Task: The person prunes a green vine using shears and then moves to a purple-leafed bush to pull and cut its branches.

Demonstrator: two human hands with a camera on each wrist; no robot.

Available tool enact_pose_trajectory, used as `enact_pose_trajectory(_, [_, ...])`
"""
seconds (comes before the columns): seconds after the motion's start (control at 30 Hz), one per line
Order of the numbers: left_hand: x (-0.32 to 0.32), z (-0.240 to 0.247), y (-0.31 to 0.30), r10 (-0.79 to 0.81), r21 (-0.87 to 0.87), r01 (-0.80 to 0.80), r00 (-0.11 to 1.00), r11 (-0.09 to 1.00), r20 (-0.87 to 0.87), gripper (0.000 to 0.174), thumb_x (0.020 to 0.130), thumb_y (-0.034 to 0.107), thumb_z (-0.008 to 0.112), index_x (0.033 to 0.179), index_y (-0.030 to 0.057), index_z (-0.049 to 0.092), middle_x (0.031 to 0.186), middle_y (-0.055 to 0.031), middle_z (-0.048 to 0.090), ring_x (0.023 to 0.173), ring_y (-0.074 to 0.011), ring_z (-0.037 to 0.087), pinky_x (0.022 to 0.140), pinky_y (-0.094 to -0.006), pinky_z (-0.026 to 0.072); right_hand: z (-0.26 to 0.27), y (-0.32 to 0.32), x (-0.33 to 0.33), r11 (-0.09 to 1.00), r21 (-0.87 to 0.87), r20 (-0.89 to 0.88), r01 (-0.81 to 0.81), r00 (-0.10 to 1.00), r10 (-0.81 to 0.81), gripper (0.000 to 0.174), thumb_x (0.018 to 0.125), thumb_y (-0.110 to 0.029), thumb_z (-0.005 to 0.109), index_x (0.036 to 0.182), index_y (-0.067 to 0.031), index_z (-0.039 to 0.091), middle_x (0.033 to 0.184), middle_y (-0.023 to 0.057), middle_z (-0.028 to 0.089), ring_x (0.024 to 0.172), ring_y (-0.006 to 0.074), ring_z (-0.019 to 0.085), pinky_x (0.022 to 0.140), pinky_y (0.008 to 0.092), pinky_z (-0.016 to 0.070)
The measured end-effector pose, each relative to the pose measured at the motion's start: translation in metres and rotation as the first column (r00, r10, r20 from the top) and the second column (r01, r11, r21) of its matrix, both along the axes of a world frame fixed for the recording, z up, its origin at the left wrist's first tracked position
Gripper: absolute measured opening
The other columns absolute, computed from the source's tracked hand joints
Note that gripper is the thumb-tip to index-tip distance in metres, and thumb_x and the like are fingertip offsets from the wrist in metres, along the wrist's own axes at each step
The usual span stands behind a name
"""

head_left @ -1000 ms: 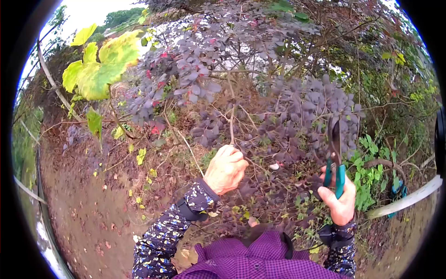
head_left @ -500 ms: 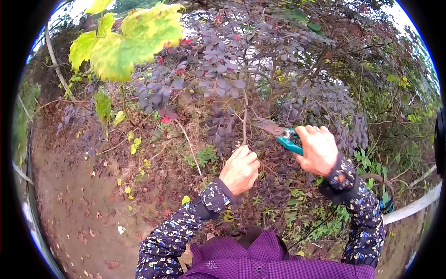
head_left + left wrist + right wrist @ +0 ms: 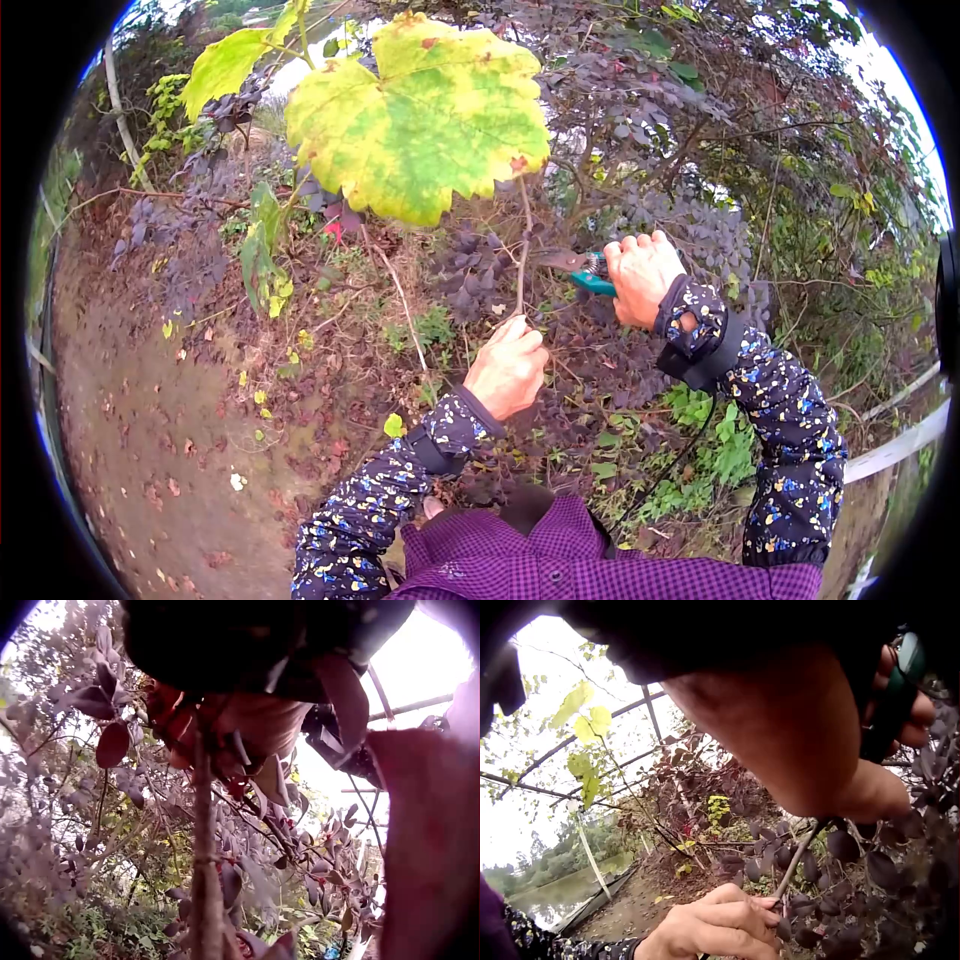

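Low on the left in the head view, a patterned sleeve [image 3: 360,530] leads up to the left hand [image 3: 508,370], which pinches the lower end of a slender woody stem [image 3: 525,240] between thumb and curled fingers. The stem rises from that grip until a big yellow-green vine leaf [image 3: 420,120], nearer the camera, covers its upper part. Just right of the stem are the pruning shears [image 3: 592,283], their dark blades pointing left towards it; whether metal touches bark, I cannot tell. The right hand [image 3: 643,280] is wrapped round the teal handles, with purple-leaved shrub [image 3: 700,235] behind

The stem looks light and fairly stiff, likely springy along its length, with rough bark that should not slip much; the bare woody part is the place to hold, since the leaves would probably tear. The shears should feel rigid and heavier, best held low on the handles, away from the blades

The left wrist view shows the bark close up, knobbly and upright, which the head view leaves small. The right wrist view shows the left fingertips closed on the stem, plus a pond [image 3: 555,900] and an overhead frame [image 3: 649,712] to the left; the blades are hidden there
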State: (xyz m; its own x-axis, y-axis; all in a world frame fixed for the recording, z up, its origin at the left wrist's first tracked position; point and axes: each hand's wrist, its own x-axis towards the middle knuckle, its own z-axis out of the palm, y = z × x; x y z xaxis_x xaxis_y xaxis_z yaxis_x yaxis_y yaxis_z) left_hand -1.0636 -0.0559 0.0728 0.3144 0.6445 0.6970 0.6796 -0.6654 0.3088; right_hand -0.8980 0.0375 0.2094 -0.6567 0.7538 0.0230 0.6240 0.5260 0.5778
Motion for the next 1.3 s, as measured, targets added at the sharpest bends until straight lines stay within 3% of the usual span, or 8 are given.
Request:
enact_pose_trajectory(0.1, [-0.001, 0.005, 0.004, 0.002, -0.004, -0.002, 0.994, 1.000, 0.111, 0.013, 0.067, -0.001, 0.060, 0.080, 0.0023, 0.058, 0.077, -0.0086, 0.049, 0.085, -0.0297, 0.051, 0.080, -0.0378, 0.0455, 0.000, 0.005, 0.007, 0.996, -0.030, -0.022, -0.089, 0.996, 0.089, 0.021, 0.068, -0.018, 0.061, 0.084, -0.0051, 0.056, 0.072, 0.0099, 0.064, 0.069, 0.0244, 0.064, 0.069, 0.0365, 0.0457])
enact_pose_trajectory(0.3, [0.003, 0.026, 0.007, 0.129, 0.094, -0.191, 0.882, 0.977, 0.454, 0.033, 0.069, -0.014, 0.050, 0.096, 0.0014, 0.059, 0.099, -0.0139, 0.052, 0.098, -0.0304, 0.052, 0.083, -0.0350, 0.0435, 0.011, 0.014, 0.011, 0.990, -0.080, -0.086, -0.113, 0.991, 0.106, 0.019, 0.070, -0.015, 0.059, 0.086, -0.0060, 0.056, 0.074, 0.0111, 0.064, 0.072, 0.0274, 0.064, 0.071, 0.0403, 0.0452])
enact_pose_trajectory(0.67, [-0.002, 0.004, -0.008, 0.177, 0.026, -0.204, 0.899, 0.979, 0.402, 0.032, 0.064, -0.013, 0.051, 0.089, 0.0045, 0.061, 0.086, -0.0105, 0.056, 0.098, -0.0335, 0.053, 0.080, -0.0385, 0.0462, 0.023, 0.011, -0.007, 0.994, -0.107, 0.018, -0.015, 1.000, 0.017, 0.027, 0.068, -0.017, 0.060, 0.092, -0.0048, 0.058, 0.085, 0.0113, 0.064, 0.085, 0.0259, 0.062, 0.078, 0.0374, 0.0429])
enact_pose_trajectory(0.73, [-0.001, -0.001, -0.012, 0.192, 0.004, -0.208, 0.908, 0.978, 0.372, 0.033, 0.062, -0.013, 0.052, 0.088, 0.0048, 0.061, 0.084, -0.0098, 0.056, 0.097, -0.0333, 0.054, 0.079, -0.0383, 0.0472, 0.024, 0.010, -0.010, 0.999, -0.032, 0.073, 0.013, 0.997, -0.010, 0.041, 0.065, -0.026, 0.069, 0.095, -0.0045, 0.054, 0.088, 0.0097, 0.060, 0.086, 0.0256, 0.059, 0.079, 0.0376, 0.0423])
enact_pose_trajectory(0.97, [0.006, -0.001, -0.017, 0.222, 0.039, -0.253, 0.902, 0.967, 0.370, 0.031, 0.062, -0.013, 0.052, 0.085, 0.0049, 0.061, 0.082, -0.0086, 0.057, 0.096, -0.0329, 0.055, 0.079, -0.0382, 0.0473, 0.030, 0.012, -0.018, 0.995, -0.085, 0.087, -0.048, 0.995, 0.055, 0.024, 0.064, -0.017, 0.063, 0.084, -0.0046, 0.056, 0.074, 0.0100, 0.062, 0.073, 0.0266, 0.062, 0.071, 0.0371, 0.0438])
enact_pose_trajectory(1.13, [-0.006, 0.019, -0.012, 0.217, -0.137, -0.175, 0.883, 0.975, 0.416, 0.021, 0.075, -0.009, 0.051, 0.088, 0.0034, 0.061, 0.083, -0.0095, 0.061, 0.081, -0.0238, 0.061, 0.070, -0.0301, 0.0493, 0.010, 0.016, 0.001, 0.965, -0.093, -0.069, -0.244, 0.969, 0.238, 0.016, 0.067, -0.012, 0.061, 0.079, -0.0030, 0.056, 0.059, 0.0135, 0.059, 0.057, 0.0311, 0.061, 0.053, 0.0403, 0.0484])
enact_pose_trajectory(1.2, [-0.015, 0.025, 0.005, 0.131, -0.234, 0.059, 0.684, 0.971, 0.717, 0.014, 0.080, -0.002, 0.056, 0.092, 0.0021, 0.061, 0.086, -0.0070, 0.063, 0.076, -0.0162, 0.062, 0.065, -0.0248, 0.0483, 0.008, 0.010, 0.002, 0.978, -0.148, -0.042, -0.146, 0.989, 0.141, 0.010, 0.069, -0.012, 0.058, 0.075, -0.0049, 0.059, 0.066, 0.0129, 0.063, 0.064, 0.0279, 0.064, 0.057, 0.0376, 0.0502])
enact_pose_trajectory(1.3, [-0.003, 0.065, 0.007, 0.042, -0.018, -0.039, 0.933, 0.999, 0.358, 0.013, 0.079, 0.004, 0.060, 0.092, 0.0048, 0.062, 0.084, -0.0093, 0.062, 0.077, -0.0229, 0.061, 0.067, -0.0293, 0.0492, -0.033, 0.028, 0.027, 0.951, -0.280, 0.000, -0.129, 0.991, 0.134, 0.008, 0.068, -0.016, 0.061, 0.073, -0.0094, 0.061, 0.069, 0.0116, 0.064, 0.068, 0.0270, 0.065, 0.059, 0.0370, 0.0501])
